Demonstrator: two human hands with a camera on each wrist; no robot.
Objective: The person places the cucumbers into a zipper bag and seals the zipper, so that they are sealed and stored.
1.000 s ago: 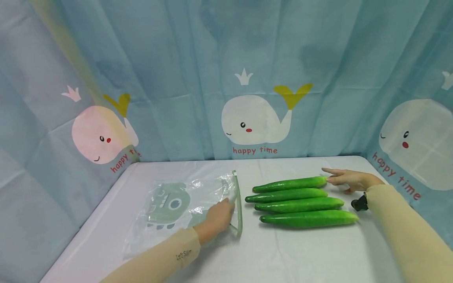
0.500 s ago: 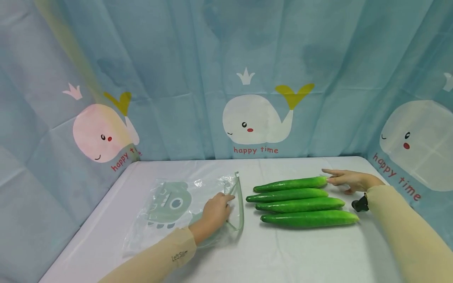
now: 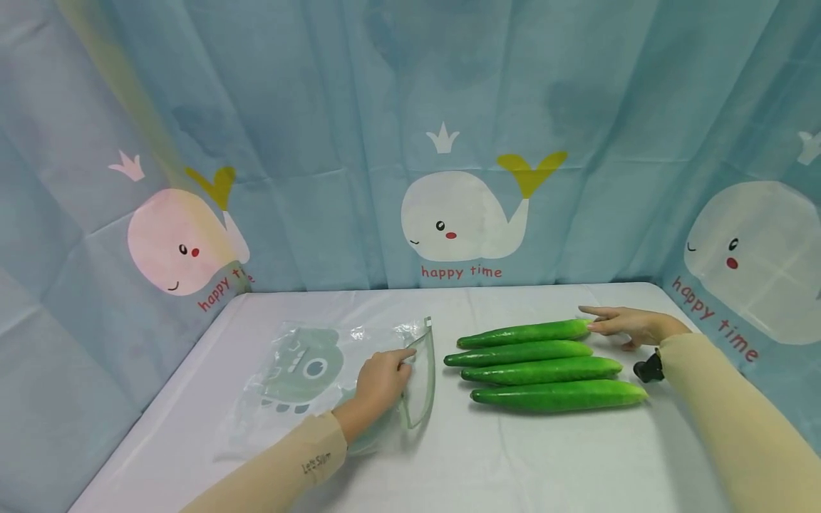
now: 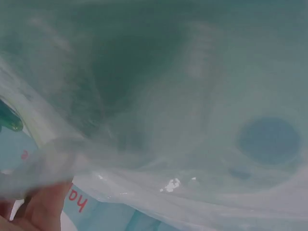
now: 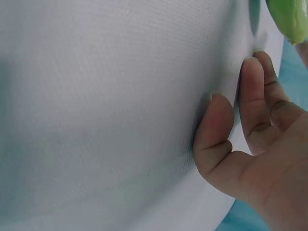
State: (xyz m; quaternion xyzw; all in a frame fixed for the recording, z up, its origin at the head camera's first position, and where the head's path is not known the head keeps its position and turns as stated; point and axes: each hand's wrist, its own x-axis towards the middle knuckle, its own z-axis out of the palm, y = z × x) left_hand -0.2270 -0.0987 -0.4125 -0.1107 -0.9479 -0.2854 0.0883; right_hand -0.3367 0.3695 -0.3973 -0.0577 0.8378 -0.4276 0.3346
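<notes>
My left hand (image 3: pixel 381 385) holds the upper layer of a clear zip bag (image 3: pixel 304 367) near its green-edged mouth, with the index finger stretched toward the edge. That layer is lifted, and the mouth gapes to the right. In the left wrist view the bag's film (image 4: pixel 159 106) fills most of the picture, partly covering the fingers (image 4: pixel 45 207). Several green cucumbers (image 3: pixel 558 396) lie side by side right of the bag. My right hand (image 3: pixel 631 326) rests at the pale end of the farthest cucumber (image 3: pixel 522 333), fingers spread and fingertips down by the cloth.
A white cloth (image 3: pixel 500 463) covers the table. Blue curtains (image 3: pixel 321 228) printed with whales close off the back and both sides. A black strap (image 3: pixel 649 366) sits at my right wrist.
My left hand has shifted slightly left and back, lifting the bag's upper layer, so the mouth gapes wider. My right hand and the cucumbers have stayed put.
</notes>
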